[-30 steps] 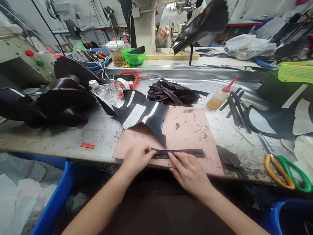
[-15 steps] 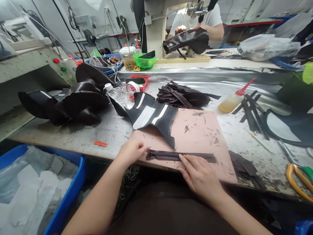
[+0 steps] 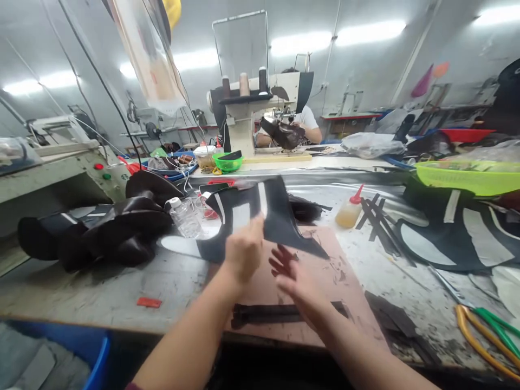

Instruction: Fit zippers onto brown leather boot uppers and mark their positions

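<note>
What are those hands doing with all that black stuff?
The person's left hand has a grip on a dark piece with white strips, raised partly over a pink board. The right hand is open close by, fingers spread. A dark strip lies on the board, partly hidden by the right arm. Farther back, another person is behind a sewing machine.

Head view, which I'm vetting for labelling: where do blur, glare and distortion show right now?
Head view, centre: left hand, right hand and black panel look smeared, probably by motion; head view, top: ceiling lights are blown out white; head view, lower right: scissors seem stretched, likely by the wide lens.
</note>
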A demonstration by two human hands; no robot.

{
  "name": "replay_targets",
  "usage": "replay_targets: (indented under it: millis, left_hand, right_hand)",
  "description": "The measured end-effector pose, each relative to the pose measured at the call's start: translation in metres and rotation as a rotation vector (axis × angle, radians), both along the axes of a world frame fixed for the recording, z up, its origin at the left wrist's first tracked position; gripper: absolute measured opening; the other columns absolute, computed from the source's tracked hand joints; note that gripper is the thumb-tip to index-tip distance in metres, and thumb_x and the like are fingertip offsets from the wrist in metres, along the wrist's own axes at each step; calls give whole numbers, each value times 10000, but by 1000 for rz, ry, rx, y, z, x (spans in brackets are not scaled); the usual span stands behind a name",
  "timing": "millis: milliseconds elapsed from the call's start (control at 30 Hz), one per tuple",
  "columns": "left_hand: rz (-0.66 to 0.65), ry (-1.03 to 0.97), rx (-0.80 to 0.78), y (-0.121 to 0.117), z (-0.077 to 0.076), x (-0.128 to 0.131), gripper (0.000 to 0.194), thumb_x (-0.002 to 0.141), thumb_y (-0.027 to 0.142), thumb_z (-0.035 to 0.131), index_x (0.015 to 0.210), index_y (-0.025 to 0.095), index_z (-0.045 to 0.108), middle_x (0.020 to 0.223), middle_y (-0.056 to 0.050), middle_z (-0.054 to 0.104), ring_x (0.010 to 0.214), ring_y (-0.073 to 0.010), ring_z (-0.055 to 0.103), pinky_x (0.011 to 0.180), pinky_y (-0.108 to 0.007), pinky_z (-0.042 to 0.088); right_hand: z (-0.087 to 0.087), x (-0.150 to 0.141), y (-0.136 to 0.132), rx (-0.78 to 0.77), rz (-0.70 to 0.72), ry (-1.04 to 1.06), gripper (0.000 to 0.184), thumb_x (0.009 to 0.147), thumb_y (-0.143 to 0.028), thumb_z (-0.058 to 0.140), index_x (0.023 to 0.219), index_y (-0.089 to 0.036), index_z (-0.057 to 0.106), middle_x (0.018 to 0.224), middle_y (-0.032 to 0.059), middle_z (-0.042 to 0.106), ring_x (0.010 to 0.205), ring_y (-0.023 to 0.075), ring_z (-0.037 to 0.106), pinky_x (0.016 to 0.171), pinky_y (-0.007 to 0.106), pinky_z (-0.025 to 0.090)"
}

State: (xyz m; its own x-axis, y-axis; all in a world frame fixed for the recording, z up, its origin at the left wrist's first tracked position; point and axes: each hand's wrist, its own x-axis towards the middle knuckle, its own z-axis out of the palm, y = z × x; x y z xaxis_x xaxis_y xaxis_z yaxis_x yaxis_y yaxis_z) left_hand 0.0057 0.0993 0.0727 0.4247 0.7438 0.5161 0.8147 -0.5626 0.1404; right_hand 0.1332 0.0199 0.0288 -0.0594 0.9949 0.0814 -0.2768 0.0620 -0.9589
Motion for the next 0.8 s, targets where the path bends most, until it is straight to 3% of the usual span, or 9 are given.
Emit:
replay_targets:
  millis: [67,133,300,400,467,567,633,733,800]
  left_hand:
    - [-113,3,11,-18,-12,5,483,794,126,390,1272,86,446,1192,-144,583,1020,-206,601,801,-289,522]
    - [-180,-78,-11,-31,-25,1,518,808,187,421,1313,82,379,1320,-163,469,1201,-224,474,930,-340,472]
    - [-158,-422,-377,-36,-35,-21,550,794,281,516,1315,169,380,1390,-136,384,1301,-268,335,1070,-482,290]
    - [-86,-804,-683,-23,-26,-27,656,690,371,655,1275,170,435,1406,-150,353,1321,-319,277,1096,-513,171]
    - [-97,-1108,-836,-14,-19,-31,774,627,546,673,1262,167,446,1406,-166,347,1317,-346,271,1086,-515,171]
    - [-219,-1450,-1023,-8,-14,-41,1010,546,867,407,1263,156,436,1357,-200,405,1241,-376,386,987,-528,333]
    - [-248,-1660,-1169,-11,-17,-48,1011,566,882,338,1292,182,411,1315,-189,459,1151,-380,482,880,-530,427]
    - [-58,-1799,-1225,-20,-28,-51,750,680,500,660,1338,322,347,1257,-83,538,1035,-308,581,808,-458,496]
    - [17,-1783,-1170,-24,-36,-48,839,634,187,717,1343,387,315,1224,-22,570,1016,-256,600,844,-399,498]
  right_hand:
    - [15,-10,29,-92,-187,288,393,606,-388,734,922,-163,673,1018,113,679,1014,268,599,904,422,469]
    - [33,-12,59,-132,-355,424,190,565,-300,740,656,-166,640,741,65,696,851,242,642,830,396,510]
    - [108,3,124,56,-398,452,131,575,-156,686,673,-199,609,703,-37,671,860,167,626,843,308,494]
    - [155,12,144,466,-376,228,87,652,-195,663,737,-208,645,790,-36,682,950,184,600,899,350,456]
    - [164,18,143,740,-378,-34,94,695,-239,656,785,-234,681,866,-26,690,1035,201,565,958,388,407]
    - [130,25,121,853,-270,-391,91,678,-268,694,763,-289,721,1023,-7,682,1190,229,466,1041,445,300]
    - [84,27,100,665,-203,-497,69,610,-294,737,673,-268,726,1219,19,593,1247,244,410,1043,422,301]
    - [20,31,73,212,-207,-475,175,625,-326,694,757,-216,729,1214,65,597,1146,218,520,937,318,424]
    - [-4,36,62,22,-217,-325,205,650,-282,673,841,-225,722,1079,59,669,1044,202,591,858,287,480]
